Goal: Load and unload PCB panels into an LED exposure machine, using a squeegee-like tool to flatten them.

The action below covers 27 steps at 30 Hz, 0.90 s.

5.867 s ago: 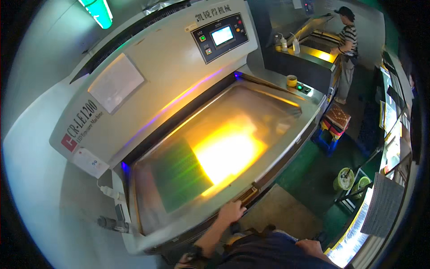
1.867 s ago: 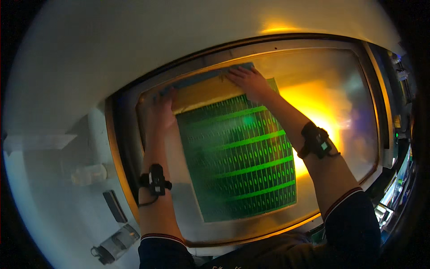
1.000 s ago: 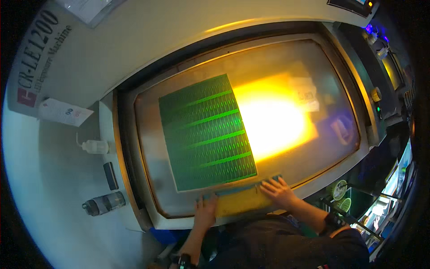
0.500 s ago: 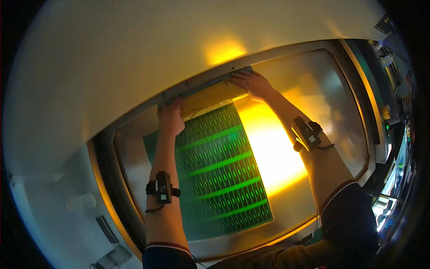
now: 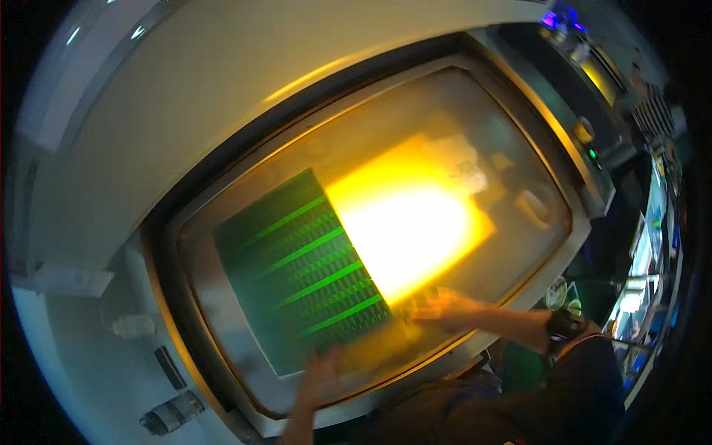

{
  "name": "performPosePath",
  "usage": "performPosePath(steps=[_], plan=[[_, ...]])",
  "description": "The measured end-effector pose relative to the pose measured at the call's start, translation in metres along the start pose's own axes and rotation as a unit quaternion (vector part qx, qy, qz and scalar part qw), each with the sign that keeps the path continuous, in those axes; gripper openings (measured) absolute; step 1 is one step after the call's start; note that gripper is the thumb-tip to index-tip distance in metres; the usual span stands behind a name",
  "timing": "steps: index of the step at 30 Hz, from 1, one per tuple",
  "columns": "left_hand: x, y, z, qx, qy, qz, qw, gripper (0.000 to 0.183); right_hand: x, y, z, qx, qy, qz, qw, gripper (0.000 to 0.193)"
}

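A dark green panel (image 5: 245, 274) with bright green bands and rows of small oval marks lies flat on a framed, yellow-lit table surface (image 5: 512, 252). Close to the panel's near edge is my left hand (image 5: 320, 378), strongly smeared by motion. My right hand (image 5: 445, 308) is also blurred, just beyond the panel's near right corner and below the glaring light patch. Between the hands runs a blurred amber strip (image 5: 374, 347), along the panel's near side. Whether the fingers grip its ends is lost in the blur.
A raised metal frame (image 5: 167, 297) borders the surface, and a large pale cover (image 5: 245, 81) stands above its far side. To the left lie a dark bar (image 5: 170, 367) and a grey cylindrical object (image 5: 172, 414). A person in a striped top (image 5: 653, 111) is at far right.
Both hands have come from the panel's far edge back toward me, and the amber strip now shows on the near side. The view has shifted, showing the whole framed surface.
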<state>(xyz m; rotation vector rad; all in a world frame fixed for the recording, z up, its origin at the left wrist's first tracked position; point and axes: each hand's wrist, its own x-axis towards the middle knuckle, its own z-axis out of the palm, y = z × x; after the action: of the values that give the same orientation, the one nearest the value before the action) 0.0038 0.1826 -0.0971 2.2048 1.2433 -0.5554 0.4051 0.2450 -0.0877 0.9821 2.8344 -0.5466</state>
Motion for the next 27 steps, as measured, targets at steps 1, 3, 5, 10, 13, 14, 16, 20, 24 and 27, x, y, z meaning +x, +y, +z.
performPosePath(steps=[1, 3, 5, 10, 13, 14, 16, 20, 24, 27], plan=[[-0.024, 0.031, 0.030, -0.095, -0.026, 0.023, 0.995, 0.081, -0.038, -0.029, -0.005, 0.129, -0.120, -0.008, 0.984, 0.056], [-0.052, 0.091, 0.007, -0.083, -0.100, -0.069, 0.989, 0.086, -0.091, -0.060, 0.049, 0.096, -0.027, 0.036, 0.994, 0.072], [-0.060, 0.095, 0.014, -0.078, -0.077, -0.061, 0.992, 0.087, -0.082, -0.066, 0.042, 0.113, -0.008, 0.042, 0.993, 0.072], [-0.039, 0.103, 0.026, -0.149, -0.035, -0.134, 0.979, 0.091, -0.108, 0.013, 0.071, 0.273, 0.013, -0.059, 0.960, 0.063], [-0.007, 0.185, -0.017, -0.112, -0.108, -0.221, 0.963, 0.088, -0.201, 0.155, 0.057, 0.232, 0.326, 0.129, 0.908, 0.046], [-0.004, 0.196, -0.008, -0.168, -0.056, -0.219, 0.959, 0.085, -0.251, 0.188, -0.006, 0.219, 0.393, 0.247, 0.858, 0.047], [0.007, 0.212, 0.003, -0.220, 0.001, -0.223, 0.950, 0.083, -0.340, 0.258, -0.102, -0.027, 0.316, 0.559, 0.766, 0.055], [0.020, 0.210, 0.007, -0.207, 0.031, -0.177, 0.962, 0.079, -0.489, 0.353, -0.057, -0.049, 0.294, 0.729, 0.616, 0.108], [0.017, 0.200, 0.020, -0.211, 0.035, -0.189, 0.958, 0.078, -0.487, 0.363, -0.057, -0.011, 0.314, 0.709, 0.632, 0.107], [0.026, 0.215, 0.006, -0.207, 0.029, -0.204, 0.956, 0.078, -0.497, 0.369, -0.058, -0.029, 0.276, 0.717, 0.640, 0.106]])
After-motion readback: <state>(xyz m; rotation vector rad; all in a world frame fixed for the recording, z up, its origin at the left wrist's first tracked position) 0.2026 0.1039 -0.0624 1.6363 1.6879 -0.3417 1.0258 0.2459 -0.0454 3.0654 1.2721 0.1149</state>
